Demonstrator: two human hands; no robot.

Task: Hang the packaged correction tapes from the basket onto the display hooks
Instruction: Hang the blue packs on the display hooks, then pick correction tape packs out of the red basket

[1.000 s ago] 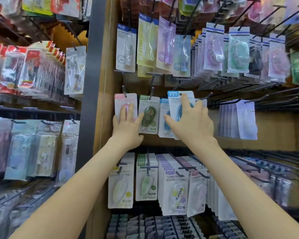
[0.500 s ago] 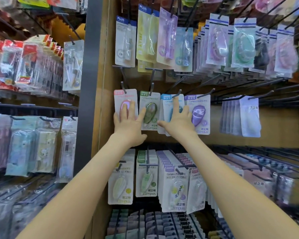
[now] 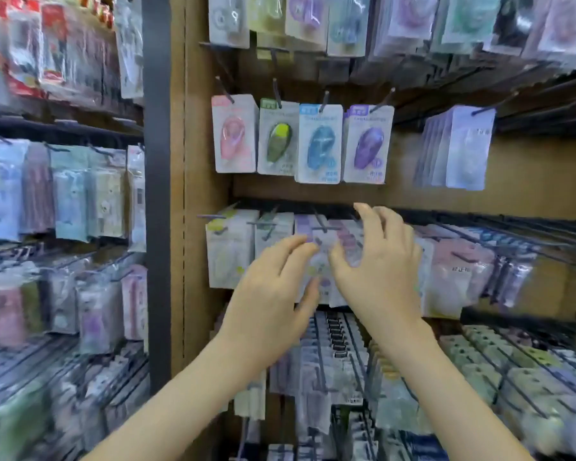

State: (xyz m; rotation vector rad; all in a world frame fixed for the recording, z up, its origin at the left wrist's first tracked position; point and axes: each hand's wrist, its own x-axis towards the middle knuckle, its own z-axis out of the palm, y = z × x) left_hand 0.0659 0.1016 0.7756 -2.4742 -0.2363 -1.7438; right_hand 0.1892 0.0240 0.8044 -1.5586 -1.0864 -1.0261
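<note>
While empty-handed: a gap between hangings

While hovering at mid-frame before the lower packs [image 3: 231, 251], left hand [image 3: 270, 294] and right hand [image 3: 379, 281] both wide, fingers loosely curled, holding nothing, blur permitting. Just above, at centre frame: four tapes [image 3: 320, 144] hung side by side on thin black wire hooks [image 3: 276, 91], with pink, green, blue and purple shells, rounded, under glossy blisters on stiff cards. No basket in view. Probably between packs. Next: fetch another, pinch its card top, thread the hole over a hook tip.
</note>
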